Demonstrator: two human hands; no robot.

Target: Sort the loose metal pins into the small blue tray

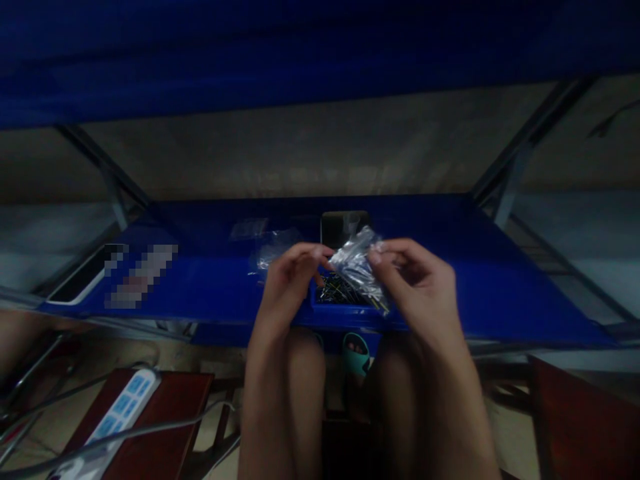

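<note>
Broad blue-covered shelf (500, 280) across the view. On it, shallow blue rectangular tray (350, 309) holding a heap of thin dark and yellowish pieces (336, 288). Right hand (417, 273): thumb and forefinger pinching a crinkled clear plastic bag (356, 259), which is above the tray. Left hand (293, 270): fingertips at bag's left edge; cannot tell whether gripping.
</note>
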